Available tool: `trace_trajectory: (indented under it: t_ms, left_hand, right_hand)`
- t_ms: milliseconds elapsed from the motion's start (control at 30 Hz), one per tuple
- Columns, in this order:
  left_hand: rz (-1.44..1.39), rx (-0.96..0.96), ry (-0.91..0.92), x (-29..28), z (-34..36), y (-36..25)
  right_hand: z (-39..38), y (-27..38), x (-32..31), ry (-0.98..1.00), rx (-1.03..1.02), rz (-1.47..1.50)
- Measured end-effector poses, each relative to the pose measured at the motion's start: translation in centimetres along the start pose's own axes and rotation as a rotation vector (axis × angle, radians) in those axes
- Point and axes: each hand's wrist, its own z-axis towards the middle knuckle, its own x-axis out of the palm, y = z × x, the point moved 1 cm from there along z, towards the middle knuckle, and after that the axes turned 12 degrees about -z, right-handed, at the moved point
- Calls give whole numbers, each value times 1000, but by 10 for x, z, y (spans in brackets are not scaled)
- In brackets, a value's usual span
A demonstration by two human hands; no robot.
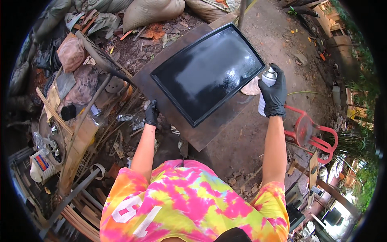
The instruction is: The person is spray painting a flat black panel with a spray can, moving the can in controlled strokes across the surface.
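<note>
While the right hand (277, 90) wraps round a spray can (262, 105), the left hand (152, 114) is at the left edge of the worktop (197, 139); whether it grips or merely rests there cannot be told. On the worktop lies the black tray (207, 72), glossy inside up, its right corner just beside the can. An even coat probably calls for steady, overlapping passes at a constant gap, each starting and ending beyond the rim. Both hands should stay off the wet-looking surface, lest they smear it.
</note>
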Motion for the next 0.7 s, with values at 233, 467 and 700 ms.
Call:
trace_trajectory:
  t_ms: [233,467,700]
  left_hand:
    - [36,5,7,6,-7,0]
    - [115,-8,-55,18,-20,-4]
    - [508,146,-147,24,-17,-27]
  right_hand:
    - [-61,45,5,116,-154,111]
    - [-134,115,-5,235,-313,120]
    - [-132,105,-1,224,-302,87]
